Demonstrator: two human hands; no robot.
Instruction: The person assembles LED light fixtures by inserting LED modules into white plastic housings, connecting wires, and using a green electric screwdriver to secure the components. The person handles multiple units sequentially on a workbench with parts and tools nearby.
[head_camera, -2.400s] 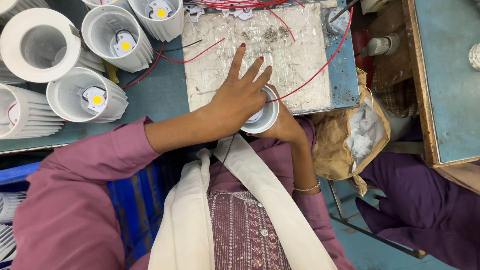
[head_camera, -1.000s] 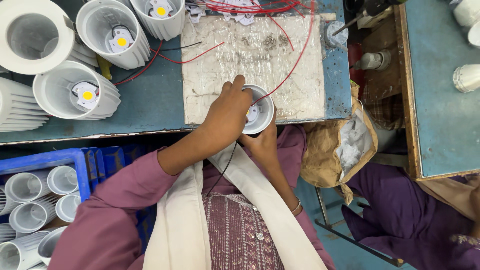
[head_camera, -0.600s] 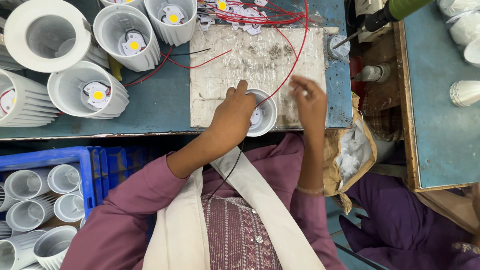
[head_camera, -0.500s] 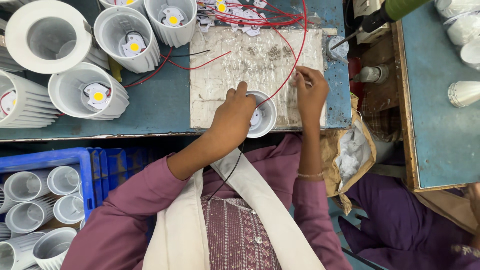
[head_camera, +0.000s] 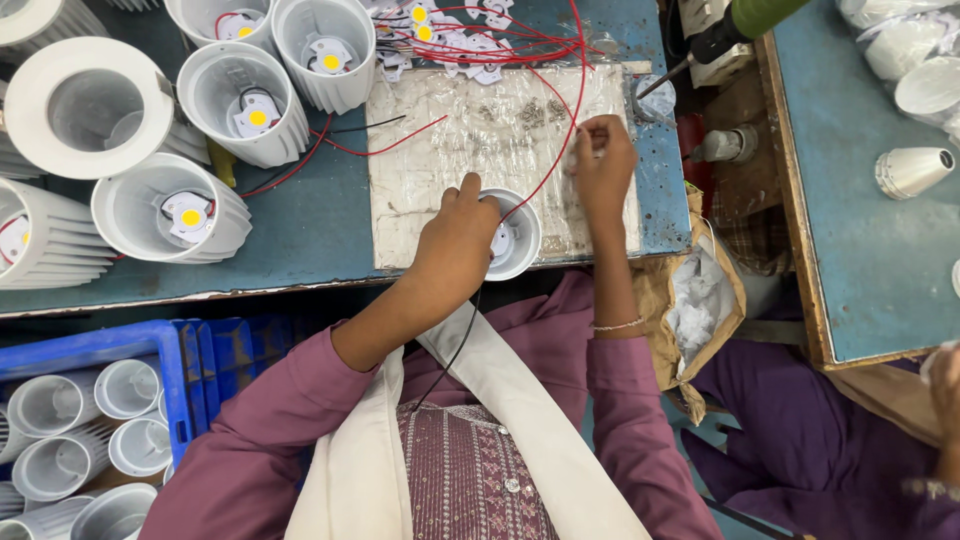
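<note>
My left hand (head_camera: 455, 240) grips the rim of a small white lamp housing (head_camera: 508, 237) near the front edge of a plastic-covered work pad (head_camera: 430, 160). A red wire (head_camera: 560, 135) runs from the housing up to a bundle at the back. My right hand (head_camera: 603, 160) rests on the pad to the right of the housing, fingers pinched at the red wire beside scattered small screws (head_camera: 535, 112). Whether it holds a screw I cannot tell.
White finned housings with yellow LED chips (head_camera: 170, 215) stand on the blue bench at left and back. A blue crate (head_camera: 90, 420) of empty housings sits low left. A green-handled power screwdriver (head_camera: 720, 35) hangs at upper right. Another person in purple (head_camera: 850, 440) sits at right.
My right hand left the housing and moved up and right onto the pad by the red wire. My left hand stayed on the housing. The view shifted slightly.
</note>
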